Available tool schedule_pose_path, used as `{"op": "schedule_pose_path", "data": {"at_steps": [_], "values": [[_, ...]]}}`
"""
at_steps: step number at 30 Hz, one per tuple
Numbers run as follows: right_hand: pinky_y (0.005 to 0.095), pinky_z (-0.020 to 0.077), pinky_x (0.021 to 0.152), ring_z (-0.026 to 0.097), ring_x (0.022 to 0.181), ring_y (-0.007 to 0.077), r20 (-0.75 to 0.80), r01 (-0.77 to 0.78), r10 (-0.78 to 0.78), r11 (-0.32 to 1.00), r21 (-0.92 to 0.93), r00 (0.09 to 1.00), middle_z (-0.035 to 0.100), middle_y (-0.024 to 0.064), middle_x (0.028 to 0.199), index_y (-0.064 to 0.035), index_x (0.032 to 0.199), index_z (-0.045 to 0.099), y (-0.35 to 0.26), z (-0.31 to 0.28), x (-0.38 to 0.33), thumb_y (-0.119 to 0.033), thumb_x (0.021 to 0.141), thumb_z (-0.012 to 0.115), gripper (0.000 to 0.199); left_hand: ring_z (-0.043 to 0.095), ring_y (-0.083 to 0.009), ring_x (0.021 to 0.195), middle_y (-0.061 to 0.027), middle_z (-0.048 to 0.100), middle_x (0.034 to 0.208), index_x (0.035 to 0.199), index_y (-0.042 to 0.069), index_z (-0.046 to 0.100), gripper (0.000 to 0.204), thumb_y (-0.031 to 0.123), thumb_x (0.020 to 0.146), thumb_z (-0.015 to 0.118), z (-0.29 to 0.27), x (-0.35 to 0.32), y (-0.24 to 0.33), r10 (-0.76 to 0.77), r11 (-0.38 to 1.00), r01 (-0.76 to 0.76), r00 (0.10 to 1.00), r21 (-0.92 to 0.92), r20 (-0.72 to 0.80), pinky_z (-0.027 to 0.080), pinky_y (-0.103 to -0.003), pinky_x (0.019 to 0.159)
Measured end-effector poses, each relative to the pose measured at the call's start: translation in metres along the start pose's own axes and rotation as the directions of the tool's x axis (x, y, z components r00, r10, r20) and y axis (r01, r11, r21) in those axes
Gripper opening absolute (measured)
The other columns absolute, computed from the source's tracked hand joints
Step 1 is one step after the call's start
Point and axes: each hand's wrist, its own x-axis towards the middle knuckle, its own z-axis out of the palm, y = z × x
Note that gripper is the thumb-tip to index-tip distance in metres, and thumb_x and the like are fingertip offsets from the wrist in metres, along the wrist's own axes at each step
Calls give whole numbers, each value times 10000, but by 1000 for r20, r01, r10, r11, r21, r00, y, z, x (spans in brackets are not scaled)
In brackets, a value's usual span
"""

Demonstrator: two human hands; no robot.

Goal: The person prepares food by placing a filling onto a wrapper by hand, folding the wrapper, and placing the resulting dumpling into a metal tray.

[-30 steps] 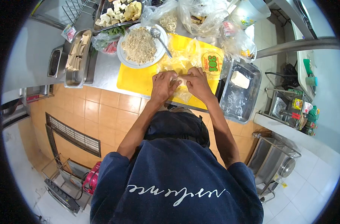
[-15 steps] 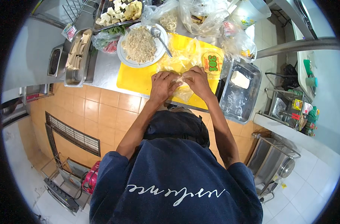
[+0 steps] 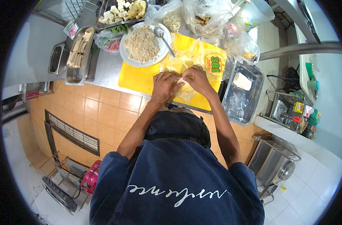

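Observation:
Over the near edge of a yellow cutting board (image 3: 135,77), my two hands meet at a small pale wrapper (image 3: 183,81), thin and partly folded. My left hand (image 3: 164,85) has its fingers bent over the left side of the wrapper. Thumb and fingertips of my right hand (image 3: 197,79) pinch its other side; the fingers hide much of it. Clear plastic sheeting (image 3: 195,56) lies crumpled on the board beneath and beyond the hands. Beyond my left hand, a white plate (image 3: 125,56) holds a heap of crumbly pale filling (image 3: 141,44), with a metal spoon (image 3: 166,43) resting at its right side.
At left, a deep steel pan (image 3: 75,80) holds several pale rolled strips. A metal tray (image 3: 236,107) with a pale square stack or block (image 3: 242,81) stands at right. Behind are a tray of pale cubes (image 3: 120,15) and several plastic bags (image 3: 206,22).
My right hand has shifted slightly, its fingers drawing up into a tighter pinch, so more of the pale wrapper shows. My left hand stays nearly in place.

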Motion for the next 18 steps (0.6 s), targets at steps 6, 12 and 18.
{"op": "schedule_pose_path", "data": {"at_steps": [6, 12, 18], "values": [[451, 380, 881, 506, 1033, 305, -33, -12, 11, 999, -42, 999, 580, 80, 967, -127, 890, 657, -2, 3, 1, -177, 814, 713, 106, 569, -258, 1049, -47, 673, 1066, 1092, 136, 654, 342, 352, 839, 732, -1, 0, 3, -46, 997, 45, 999, -62, -22, 361, -417, 931], [424, 382, 879, 494, 1023, 291, -118, 155, -176, 974, -168, 977, 548, 82, 971, -119, 917, 695, -16, -2, -13, -150, 825, 689, 98, 567, -277, 1050, -78, 671, 1064, 1089, 130, 634, 326, 323, 844, 730, -3, 0, 3, -32, 999, 31, 999, -39, -12, 359, -418, 927], [414, 374, 904, 478, 1029, 277, -4, 123, -129, 955, -269, 992, 540, 82, 991, -142, 1017, 731, -22, -13, -17, -139, 870, 631, 178, 558, -281, 1067, -87, 670, 1077, 1082, 124, 643, 319, 322, 846, 726, -7, 0, 7, -43, 998, 43, 999, -37, 14, 353, -420, 939]]}}
